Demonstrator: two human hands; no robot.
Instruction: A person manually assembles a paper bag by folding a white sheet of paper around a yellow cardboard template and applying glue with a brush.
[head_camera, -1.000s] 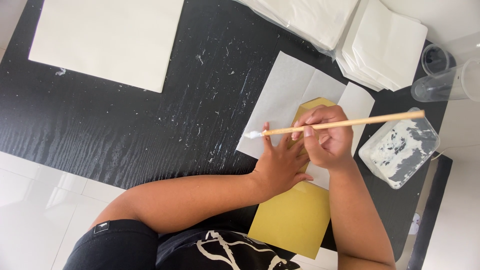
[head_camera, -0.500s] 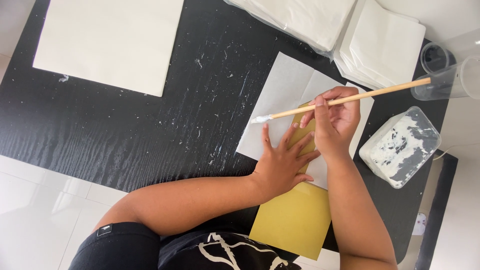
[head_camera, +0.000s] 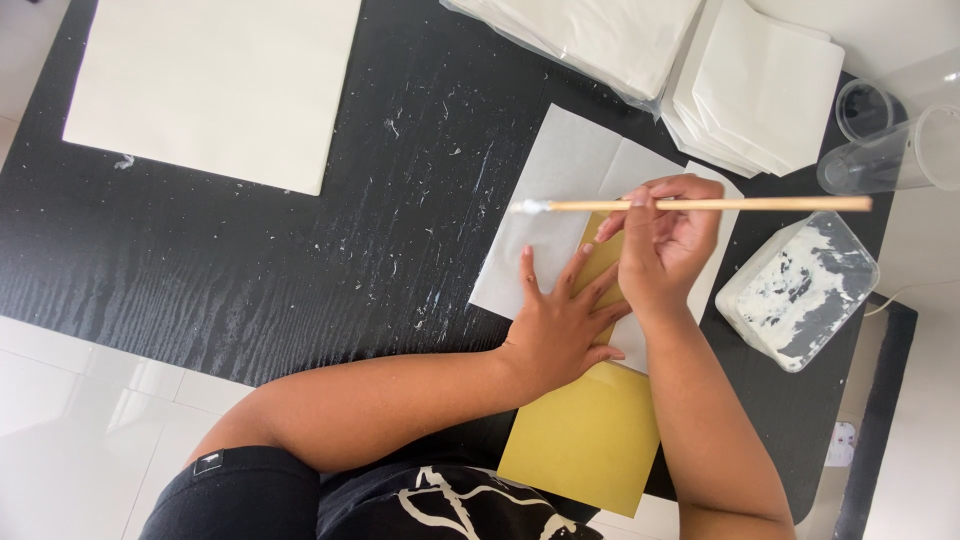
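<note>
Head view, looking straight down: nearest the camera, at the lower edge, lies the free end of a yellow paper envelope (head_camera: 585, 440), overhanging the near edge of a black table (head_camera: 250, 260) whose top is flecked with white specks. Both forearms reach up from the bottom of the frame over it. The left hand (head_camera: 560, 325) lies flat with its fingers spread wide, palm down, closed on nothing, pressing the envelope where it meets a white sheet of paper (head_camera: 570, 180); the fingertips reach onto the white sheet. Just beside it and slightly farther, the right hand (head_camera: 665, 240) is curled around a long wooden-handled brush (head_camera: 700, 204), pinching the handle between thumb and fingers near its middle. The brush lies nearly level across the picture, its white-loaded tip to the left, above the white sheet; whether the tip touches the paper cannot be told. To the right of that hand, near the table's edge, sits a clear square tub (head_camera: 800, 290) smeared with white paste. Farther off, a stack of folded white sheets (head_camera: 770, 85) and a plastic-wrapped bundle of white paper (head_camera: 600, 35) lie at the far edge, with two clear plastic cups (head_camera: 890, 135) on their sides at the right. A large cream sheet (head_camera: 215, 85) lies well apart at far left.
</note>
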